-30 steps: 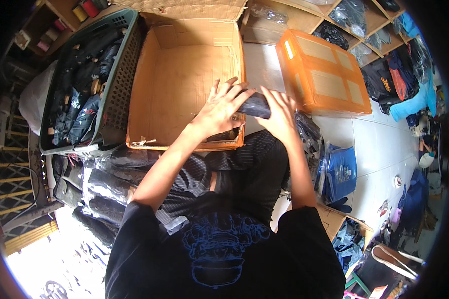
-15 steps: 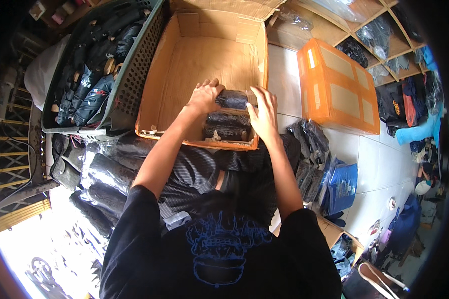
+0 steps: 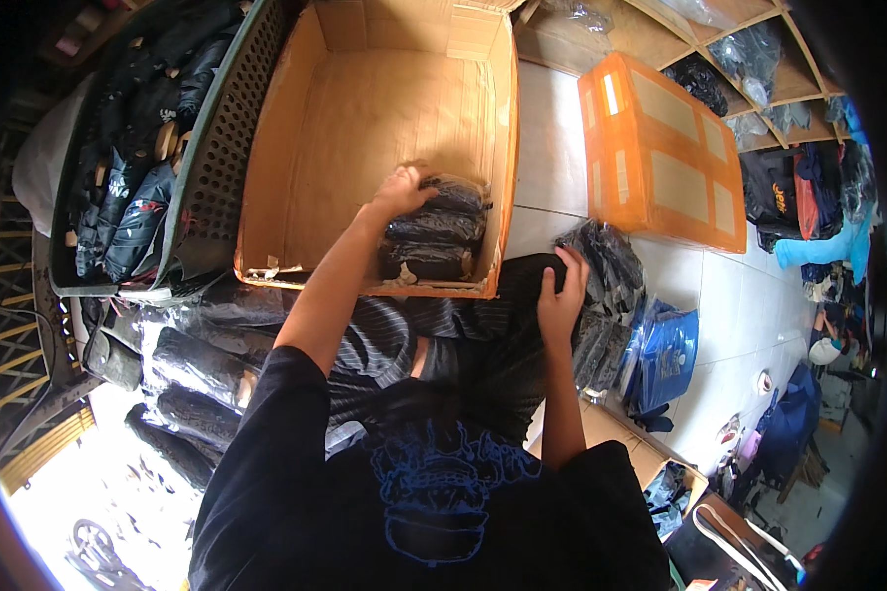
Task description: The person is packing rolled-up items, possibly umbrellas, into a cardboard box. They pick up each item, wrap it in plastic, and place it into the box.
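Observation:
Several dark packets in clear plastic (image 3: 434, 231) lie side by side in the near right corner of a cardboard box (image 3: 365, 108). At the left end of the farthest packet is my left hand (image 3: 401, 192), its thumb and slightly blurred fingers apart, touching but not gripping it. My right hand (image 3: 562, 300) is outside the box, past its near right corner. Its fingers are spread and nothing is in them. Beside it on the right lies a pile of dark plastic-wrapped packets (image 3: 606, 276).
On the left stands a dark green basket (image 3: 222, 148) full of dark bundles with brown ends. More wrapped packets (image 3: 202, 364) lie by my left leg. An orange-taped carton (image 3: 660, 153) sits at the right, with blue packages (image 3: 665, 355) nearer me. Wooden shelves (image 3: 650, 39) stand behind.
My right hand has left the packet and moved right and nearer, out of the box. The farthest packet now lies against the others, my left hand still at its end. The view has shifted.

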`<state>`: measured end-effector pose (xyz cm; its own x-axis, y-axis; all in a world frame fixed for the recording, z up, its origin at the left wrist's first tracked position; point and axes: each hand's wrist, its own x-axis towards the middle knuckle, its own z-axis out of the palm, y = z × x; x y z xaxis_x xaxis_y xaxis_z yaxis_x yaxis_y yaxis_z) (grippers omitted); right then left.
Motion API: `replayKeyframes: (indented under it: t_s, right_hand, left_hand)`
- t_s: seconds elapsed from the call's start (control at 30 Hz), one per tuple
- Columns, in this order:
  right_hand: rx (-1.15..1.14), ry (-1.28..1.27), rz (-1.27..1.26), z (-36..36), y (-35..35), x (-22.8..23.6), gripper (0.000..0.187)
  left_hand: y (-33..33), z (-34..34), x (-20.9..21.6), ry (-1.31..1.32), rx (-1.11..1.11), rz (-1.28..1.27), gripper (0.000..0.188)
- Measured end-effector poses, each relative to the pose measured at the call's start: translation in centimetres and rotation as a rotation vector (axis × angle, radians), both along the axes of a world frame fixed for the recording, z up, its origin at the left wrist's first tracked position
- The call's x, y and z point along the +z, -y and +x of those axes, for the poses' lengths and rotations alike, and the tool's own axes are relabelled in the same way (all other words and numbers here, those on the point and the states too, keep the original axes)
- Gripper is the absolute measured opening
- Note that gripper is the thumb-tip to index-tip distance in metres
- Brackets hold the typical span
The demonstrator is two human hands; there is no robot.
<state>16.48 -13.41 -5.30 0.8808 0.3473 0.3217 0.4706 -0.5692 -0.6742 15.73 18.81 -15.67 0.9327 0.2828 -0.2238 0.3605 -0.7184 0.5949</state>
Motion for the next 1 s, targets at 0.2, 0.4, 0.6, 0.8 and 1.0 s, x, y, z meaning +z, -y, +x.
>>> replayKeyframes:
  t_s: [0.2, 0.4, 0.6, 0.8, 1.0]
  right_hand:
    - [-0.296, -0.057, -0.319, 0.3, 8.4, -1.5, 0.036]
    - [-0.638, -0.423, -0.869, -3.1, 13.1, -2.5, 0.073]
    - [-0.543, -0.425, -0.646, -2.8, 16.3, -6.1, 0.073]
    - [-0.509, -0.458, -0.245, -2.2, 19.1, -7.6, 0.065]
    - [-0.460, -0.544, 0.020, -3.0, 16.5, -1.4, 0.055]
  left_hand:
    - [-0.7, -0.3, -0.6, -0.040, 0.108, 0.021, 0.045]
    - [-2.1, -0.8, -0.6, 0.120, 0.079, -0.109, 0.041]
    - [-1.3, -1.2, 3.9, 0.297, 0.275, -0.105, 0.036]
    - [4.1, -4.5, 11.9, 0.499, 0.352, -0.545, 0.026]
    - [9.0, -8.9, 17.0, 0.571, 0.262, -0.793, 0.020]
